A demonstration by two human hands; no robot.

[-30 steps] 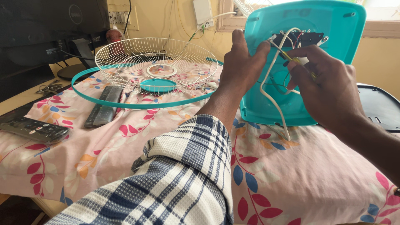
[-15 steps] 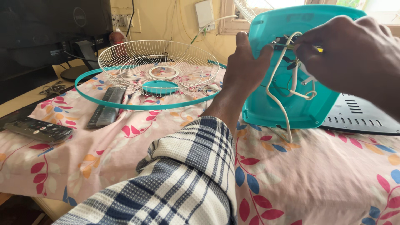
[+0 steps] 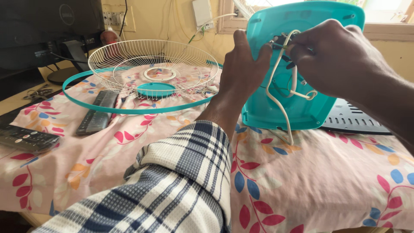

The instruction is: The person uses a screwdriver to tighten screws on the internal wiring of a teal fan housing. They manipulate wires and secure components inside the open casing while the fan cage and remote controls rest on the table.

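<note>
Two remote controls lie far to the left of the teal fan housing (image 3: 297, 64): a dark one (image 3: 26, 139) at the cloth's edge and a slimmer one (image 3: 97, 112) nearer in. Between them and the housing rests the white wire fan guard (image 3: 153, 64), dish up, inside its teal ring (image 3: 129, 110). My left hand (image 3: 243, 71) grips the housing's left edge, fingers curled round it, checked sleeve (image 3: 181, 185) running back toward me. The housing stands nearly upright, long axis vertical, its open back facing me, directly before both hands. My right hand (image 3: 340, 60) is closed at the upper middle of it, pinching the dark fittings where the white cord (image 3: 272, 92) enters; whether it holds a tool I cannot tell. The cord loops down across the housing to the cloth. Right of the housing lies a dark slotted panel (image 3: 353, 121). Everything sits on a pink floral cloth (image 3: 327, 181), with a yellow wall (image 3: 172, 17) and dark monitor (image 3: 47, 26) behind.
</note>
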